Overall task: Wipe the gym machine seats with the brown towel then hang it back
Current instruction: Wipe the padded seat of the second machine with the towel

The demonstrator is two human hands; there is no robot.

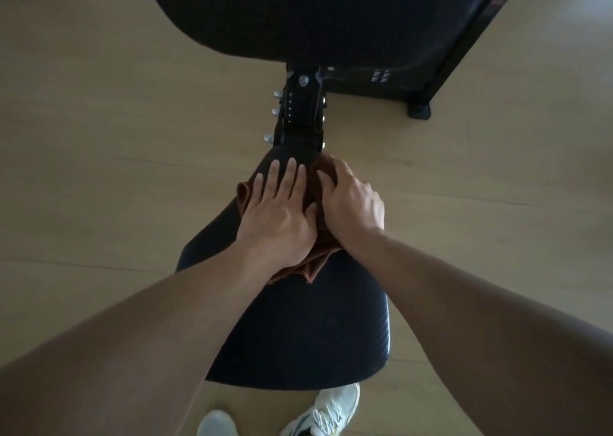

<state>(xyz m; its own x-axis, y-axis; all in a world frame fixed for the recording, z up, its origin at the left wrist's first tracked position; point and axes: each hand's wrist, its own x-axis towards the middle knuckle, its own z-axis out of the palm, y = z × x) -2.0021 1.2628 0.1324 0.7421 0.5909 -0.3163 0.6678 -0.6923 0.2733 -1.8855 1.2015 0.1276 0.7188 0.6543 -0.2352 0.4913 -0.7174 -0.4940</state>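
A black padded gym seat [298, 329] fills the lower middle of the head view, narrowing toward its far end. The brown towel [318, 259] lies bunched on the narrow far half of the seat. My left hand [282, 210] presses flat on the towel with straight, spread fingers. My right hand [351, 203] lies beside it on the towel's right part, fingers bent over the cloth near the seat's far tip. Both hands touch each other and hide most of the towel.
A black backrest pad [315, 14] rises beyond the seat, joined by a black metal bracket [300, 110] with silver bolts. A black frame leg with a foot [419, 108] stands at right. Light wooden floor [116, 137] surrounds the machine. My white shoes [325, 412] are below the seat.
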